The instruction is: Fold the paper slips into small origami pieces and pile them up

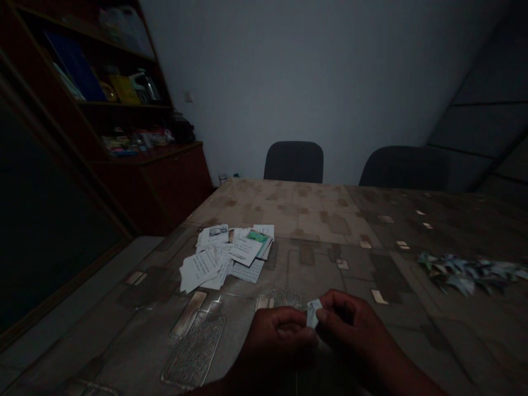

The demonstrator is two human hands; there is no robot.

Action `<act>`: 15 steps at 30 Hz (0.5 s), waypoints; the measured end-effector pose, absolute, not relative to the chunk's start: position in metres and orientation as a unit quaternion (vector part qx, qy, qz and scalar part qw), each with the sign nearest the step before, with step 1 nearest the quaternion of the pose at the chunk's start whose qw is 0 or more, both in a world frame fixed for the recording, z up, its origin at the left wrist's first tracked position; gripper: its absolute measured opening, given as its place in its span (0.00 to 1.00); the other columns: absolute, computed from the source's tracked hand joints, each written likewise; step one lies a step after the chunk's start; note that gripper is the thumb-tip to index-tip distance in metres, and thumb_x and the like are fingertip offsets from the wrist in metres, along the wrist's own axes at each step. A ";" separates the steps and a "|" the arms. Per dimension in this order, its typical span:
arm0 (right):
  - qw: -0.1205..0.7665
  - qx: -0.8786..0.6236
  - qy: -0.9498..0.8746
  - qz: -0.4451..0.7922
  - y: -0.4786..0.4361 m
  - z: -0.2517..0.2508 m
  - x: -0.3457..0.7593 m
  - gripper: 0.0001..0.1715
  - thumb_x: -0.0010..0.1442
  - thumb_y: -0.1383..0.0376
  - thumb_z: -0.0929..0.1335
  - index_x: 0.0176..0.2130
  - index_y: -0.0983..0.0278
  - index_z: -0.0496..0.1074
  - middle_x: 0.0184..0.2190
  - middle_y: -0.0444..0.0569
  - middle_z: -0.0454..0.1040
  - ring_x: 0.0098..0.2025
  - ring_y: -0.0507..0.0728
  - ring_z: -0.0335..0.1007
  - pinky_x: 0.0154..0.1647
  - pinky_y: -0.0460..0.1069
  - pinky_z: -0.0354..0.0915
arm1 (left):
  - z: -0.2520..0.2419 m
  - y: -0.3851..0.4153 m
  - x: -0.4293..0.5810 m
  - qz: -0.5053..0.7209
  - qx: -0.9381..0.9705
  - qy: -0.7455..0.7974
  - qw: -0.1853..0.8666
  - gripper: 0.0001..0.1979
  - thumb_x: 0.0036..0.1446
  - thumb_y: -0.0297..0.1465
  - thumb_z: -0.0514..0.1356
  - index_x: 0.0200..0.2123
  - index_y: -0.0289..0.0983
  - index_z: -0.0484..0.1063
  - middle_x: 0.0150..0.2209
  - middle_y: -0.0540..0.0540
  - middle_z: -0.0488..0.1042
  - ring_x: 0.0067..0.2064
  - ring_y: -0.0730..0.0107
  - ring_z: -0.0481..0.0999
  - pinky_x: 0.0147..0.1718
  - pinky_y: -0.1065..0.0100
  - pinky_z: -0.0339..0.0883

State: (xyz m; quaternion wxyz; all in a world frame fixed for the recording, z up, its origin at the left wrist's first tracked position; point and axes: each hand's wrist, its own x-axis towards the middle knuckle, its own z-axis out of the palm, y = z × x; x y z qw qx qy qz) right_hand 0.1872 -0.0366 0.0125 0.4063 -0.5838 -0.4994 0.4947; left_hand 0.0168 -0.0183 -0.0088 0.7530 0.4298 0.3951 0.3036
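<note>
A small folded piece of paper, pale with faint markings, is pinched between my two hands above the near part of the table. My left hand has its thumb and fingers closed at the paper's left edge. From the other side, my right hand grips it between thumb and curled fingers. To the left lies a loose pile of printed paper sheets, one with a green picture. Far to the right sits a row of folded paper pieces.
A patterned cloth covers the table. Two dark chairs, one near the middle and one to the right, stand at its far side. On the left rises a red-brown cabinet with loaded shelves. The room is dim.
</note>
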 end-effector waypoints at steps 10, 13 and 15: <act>0.408 -0.567 -0.496 0.515 -0.037 0.015 0.185 0.14 0.47 0.58 0.72 0.23 0.64 0.67 0.18 0.38 0.60 0.22 0.49 0.53 0.24 0.45 0.51 | -0.002 -0.009 0.016 0.315 0.479 0.389 0.722 0.21 0.45 0.43 0.69 0.30 0.29 0.78 0.23 0.48 0.72 0.24 0.74 0.68 0.25 0.73 0.59; 0.415 -0.556 -0.487 0.531 -0.038 0.014 0.183 0.15 0.45 0.58 0.74 0.23 0.64 0.67 0.17 0.36 0.57 0.21 0.48 0.50 0.23 0.44 0.48 | -0.004 -0.005 0.016 0.322 0.477 0.387 0.720 0.20 0.40 0.43 0.72 0.27 0.30 0.77 0.20 0.50 0.70 0.21 0.76 0.65 0.22 0.74 0.56; 0.414 -0.552 -0.483 0.538 -0.038 0.011 0.183 0.16 0.47 0.56 0.73 0.24 0.65 0.68 0.18 0.37 0.59 0.22 0.49 0.52 0.24 0.45 0.48 | -0.006 -0.004 0.017 0.320 0.461 0.390 0.730 0.21 0.38 0.44 0.72 0.25 0.31 0.75 0.18 0.51 0.70 0.19 0.77 0.64 0.21 0.74 0.56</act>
